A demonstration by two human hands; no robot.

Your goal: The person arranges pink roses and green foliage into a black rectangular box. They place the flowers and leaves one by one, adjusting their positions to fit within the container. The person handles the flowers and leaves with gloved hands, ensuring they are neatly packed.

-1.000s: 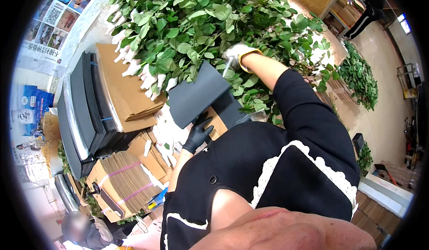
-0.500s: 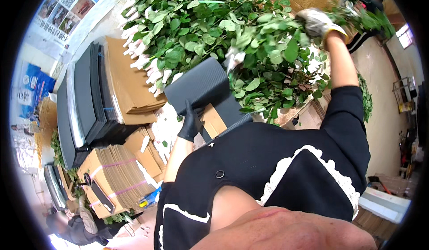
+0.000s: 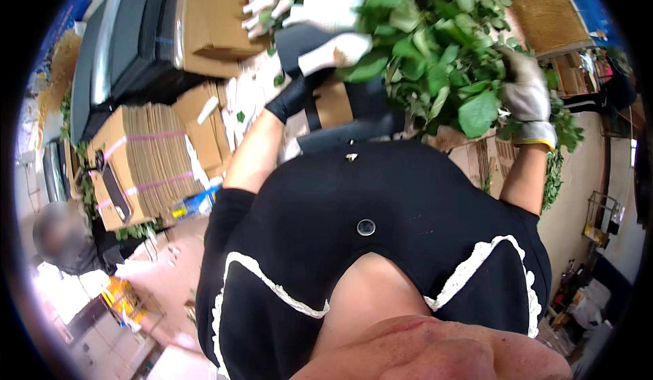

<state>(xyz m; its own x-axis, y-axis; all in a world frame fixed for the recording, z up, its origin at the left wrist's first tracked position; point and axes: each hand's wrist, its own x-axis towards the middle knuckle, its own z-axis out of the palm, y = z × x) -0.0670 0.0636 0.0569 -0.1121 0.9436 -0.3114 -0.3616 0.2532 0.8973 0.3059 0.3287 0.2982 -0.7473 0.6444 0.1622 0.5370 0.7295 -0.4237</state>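
My right hand (image 3: 524, 88), in a pale glove with a yellow cuff, is closed on a bunch of leafy stems (image 3: 435, 54). Their white-sleeved flower heads (image 3: 333, 55) lie over a folded dark-grey corrugated sheet (image 3: 292, 40). My left hand (image 3: 291, 98), in a black glove, touches that sheet from below left; its fingertips are hidden beneath the sheet and heads. A brown cardboard piece (image 3: 332, 105) lies on the grey sheet's lower part. More white-sleeved flowers (image 3: 262, 3) lie behind.
Stacked dark boards (image 3: 126, 40), brown sheets (image 3: 207, 26) and strapped flat cardboard (image 3: 146, 166) stand at left. A co-worker (image 3: 81, 251) is at lower left, another person (image 3: 612, 88) at upper right. A metal rack (image 3: 598, 217) stands on the floor at right.
My right hand lifted stems to the upper right, then brought the bunch down over the grey sheet. My left hand stays by the sheet; the view has shifted.
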